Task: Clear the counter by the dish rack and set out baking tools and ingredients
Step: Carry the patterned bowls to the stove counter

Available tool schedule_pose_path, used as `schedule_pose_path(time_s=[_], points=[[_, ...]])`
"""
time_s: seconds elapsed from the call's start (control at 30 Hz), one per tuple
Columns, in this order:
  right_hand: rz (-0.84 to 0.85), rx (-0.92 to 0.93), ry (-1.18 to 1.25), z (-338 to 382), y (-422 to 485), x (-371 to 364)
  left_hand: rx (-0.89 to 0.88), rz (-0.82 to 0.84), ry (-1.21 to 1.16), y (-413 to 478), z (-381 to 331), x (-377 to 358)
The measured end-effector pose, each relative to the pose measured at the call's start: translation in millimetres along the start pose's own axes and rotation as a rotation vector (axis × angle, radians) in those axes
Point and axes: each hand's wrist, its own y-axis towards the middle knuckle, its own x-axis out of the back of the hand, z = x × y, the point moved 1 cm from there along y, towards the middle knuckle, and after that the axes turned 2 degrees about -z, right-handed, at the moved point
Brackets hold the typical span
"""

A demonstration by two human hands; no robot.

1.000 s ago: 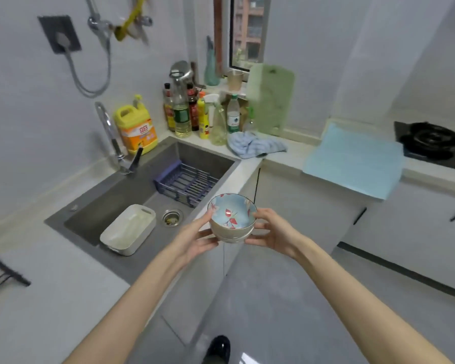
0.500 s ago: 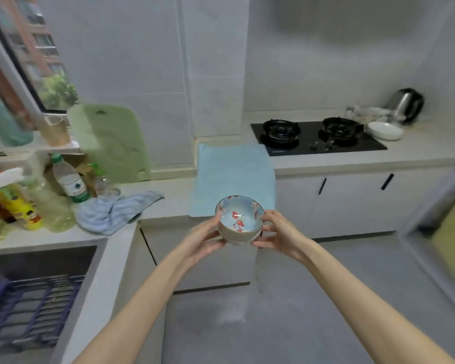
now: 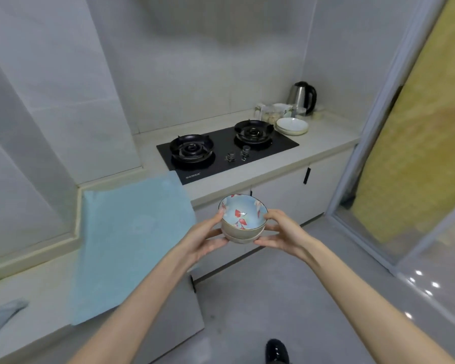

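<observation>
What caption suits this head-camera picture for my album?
Left hand and right hand hold two stacked floral bowls before a counter with gas hob and kettle.

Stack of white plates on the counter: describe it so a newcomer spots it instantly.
Find the black two-burner gas hob set in the pale counter. Beside its right-hand burner sits the stack of shallow white plates, in front of a steel kettle with black handle. Its neighbours stand upright; it alone is low, wide and white.
</observation>
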Motion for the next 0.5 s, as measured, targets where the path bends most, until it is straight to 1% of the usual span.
schedule_pose_path(time_s=[0.1, 0.3, 0.5], points=[[-0.019, 0.004, 0.019, 34.4, 46.5, 45.9, 0.007, 0.025, 0.016, 61.2, -15.9, -46.9], [-0.068, -0.014, 0.021, 118.1, 126.4, 138.6, 0.031, 0.011, 0.036, 171.8, -52.0, -145.7], [-0.115, -0.021, 0.034, 181.0, 194.4, 208.8, 0.046, 0.056, 0.027, 261.8, -83.6, -221.6]])
